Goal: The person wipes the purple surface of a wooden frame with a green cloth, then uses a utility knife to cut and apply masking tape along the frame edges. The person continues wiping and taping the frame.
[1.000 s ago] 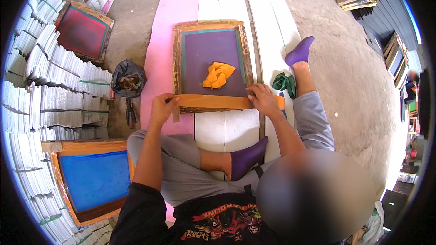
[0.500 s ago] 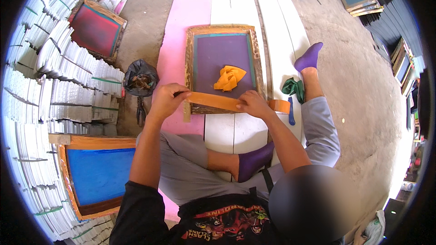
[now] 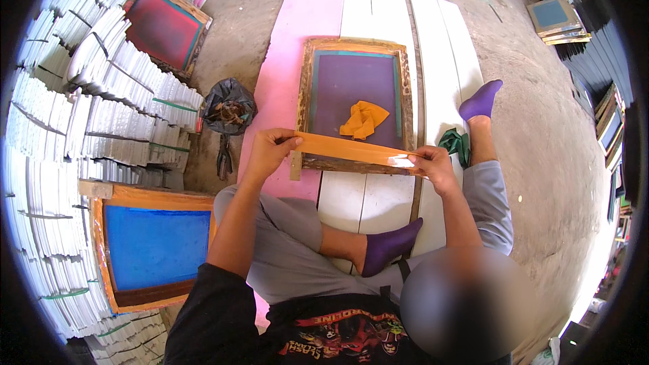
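Left grip, right grip: pinching ends of long orange tape strip, taut over near edge of purple-meshed wooden screen frame. Step: taping; next, pressing down squarely.

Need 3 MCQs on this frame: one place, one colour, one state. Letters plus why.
1. Where does the yellow cloth lie?
A. on the purple screen frame
B. on the blue frame
C. on the floor

2. What colour are the socks?
A. white
B. purple
C. green

3. How is the orange strip held?
A. left hand only
B. lying free
C. left hand and right hand, one at each end

Answers: 1 A, cloth rests on the purple mesh; 2 B, both feet show purple; 3 C, each grip pinches one end.
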Tool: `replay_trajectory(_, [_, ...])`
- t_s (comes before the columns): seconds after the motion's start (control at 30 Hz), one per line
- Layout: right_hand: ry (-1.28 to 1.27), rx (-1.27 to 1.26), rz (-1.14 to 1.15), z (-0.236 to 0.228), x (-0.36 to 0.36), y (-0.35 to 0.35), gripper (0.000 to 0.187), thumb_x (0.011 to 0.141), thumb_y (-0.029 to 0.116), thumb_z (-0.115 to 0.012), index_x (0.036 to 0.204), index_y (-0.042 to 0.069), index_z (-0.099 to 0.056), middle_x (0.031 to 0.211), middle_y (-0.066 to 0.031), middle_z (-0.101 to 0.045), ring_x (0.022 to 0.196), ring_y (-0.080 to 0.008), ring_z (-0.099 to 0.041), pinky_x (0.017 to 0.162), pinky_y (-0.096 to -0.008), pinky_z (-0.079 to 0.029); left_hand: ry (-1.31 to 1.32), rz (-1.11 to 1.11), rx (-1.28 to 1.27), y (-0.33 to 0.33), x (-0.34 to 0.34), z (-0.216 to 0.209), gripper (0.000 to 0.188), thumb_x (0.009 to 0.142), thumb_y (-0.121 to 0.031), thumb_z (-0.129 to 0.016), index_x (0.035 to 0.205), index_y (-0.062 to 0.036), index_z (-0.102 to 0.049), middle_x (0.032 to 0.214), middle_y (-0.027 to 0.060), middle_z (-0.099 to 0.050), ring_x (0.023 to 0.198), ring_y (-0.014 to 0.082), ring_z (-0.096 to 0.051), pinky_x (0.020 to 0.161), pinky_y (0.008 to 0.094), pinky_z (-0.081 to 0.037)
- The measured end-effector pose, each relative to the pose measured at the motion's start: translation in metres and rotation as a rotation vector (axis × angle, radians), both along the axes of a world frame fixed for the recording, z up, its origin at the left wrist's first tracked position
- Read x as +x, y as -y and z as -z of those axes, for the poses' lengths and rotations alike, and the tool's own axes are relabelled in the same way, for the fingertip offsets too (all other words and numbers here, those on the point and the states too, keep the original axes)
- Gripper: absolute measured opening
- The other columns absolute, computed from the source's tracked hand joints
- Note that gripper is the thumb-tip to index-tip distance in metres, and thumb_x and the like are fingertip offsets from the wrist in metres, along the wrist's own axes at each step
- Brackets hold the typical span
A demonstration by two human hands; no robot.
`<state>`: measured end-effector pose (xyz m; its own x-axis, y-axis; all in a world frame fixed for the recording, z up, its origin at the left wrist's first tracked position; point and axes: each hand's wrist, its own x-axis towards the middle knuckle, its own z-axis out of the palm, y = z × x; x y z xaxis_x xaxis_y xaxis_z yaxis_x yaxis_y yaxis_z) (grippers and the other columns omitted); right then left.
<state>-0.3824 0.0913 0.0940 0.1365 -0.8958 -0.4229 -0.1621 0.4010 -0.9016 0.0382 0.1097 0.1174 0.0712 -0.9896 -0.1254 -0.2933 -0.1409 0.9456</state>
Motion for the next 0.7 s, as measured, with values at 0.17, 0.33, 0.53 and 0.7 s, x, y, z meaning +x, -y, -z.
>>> replay_trajectory(0.17, [-0.018, -0.001, 0.076, -0.006, -0.002, 0.003, 0.027, 0.087, 0.012, -0.080, 0.103, -0.009, -0.073, 0.086, -0.0108, -0.072, 0.071, -0.0142, -0.066, 0.060, -0.0255, -0.054, -0.030, -0.042, 0.098, 0.001, -0.006, 0.017, 0.020, 0.090, -0.012, -0.080, 0.100, 0.0052, -0.077, 0.078, 0.0024, -0.071, 0.066, 0.0070, -0.058, 0.060, 0.0232, -0.047])
replay_trajectory(0.33, [-0.137, 0.015, 0.106, -0.005, -0.002, 0.014, 0.026, 0.089, 0.013, -0.078, 0.103, -0.008, -0.073, 0.081, -0.0071, -0.068, 0.065, -0.0109, -0.061, 0.056, -0.0244, -0.051, -0.133, -0.002, 0.080, 0.010, 0.001, 0.045, 0.017, 0.091, -0.011, -0.079, 0.098, 0.0039, -0.077, 0.078, 0.0032, -0.071, 0.068, 0.0077, -0.059, 0.062, 0.0236, -0.048])
replay_trajectory(0.53, [-0.121, 0.050, 0.135, -0.002, 0.004, 0.024, 0.021, 0.089, 0.010, -0.077, 0.102, -0.005, -0.073, 0.079, -0.0049, -0.068, 0.062, -0.0091, -0.060, 0.052, -0.0240, -0.048, -0.287, -0.037, 0.244, 0.019, 0.003, 0.051, 0.018, 0.091, -0.010, -0.077, 0.101, 0.0045, -0.077, 0.085, 0.0067, -0.073, 0.074, 0.0146, -0.067, 0.069, 0.0273, -0.055])
replay_trajectory(0.7, [-0.206, 0.087, 0.086, 0.004, 0.005, 0.032, 0.017, 0.092, 0.008, -0.076, 0.104, -0.003, -0.072, 0.086, -0.0050, -0.072, 0.073, -0.0089, -0.065, 0.066, -0.0226, -0.053, -0.197, -0.069, 0.272, 0.023, 0.000, 0.053, 0.022, 0.090, -0.010, -0.078, 0.105, 0.0060, -0.076, 0.086, 0.0074, -0.074, 0.075, 0.0130, -0.067, 0.069, 0.0260, -0.055])
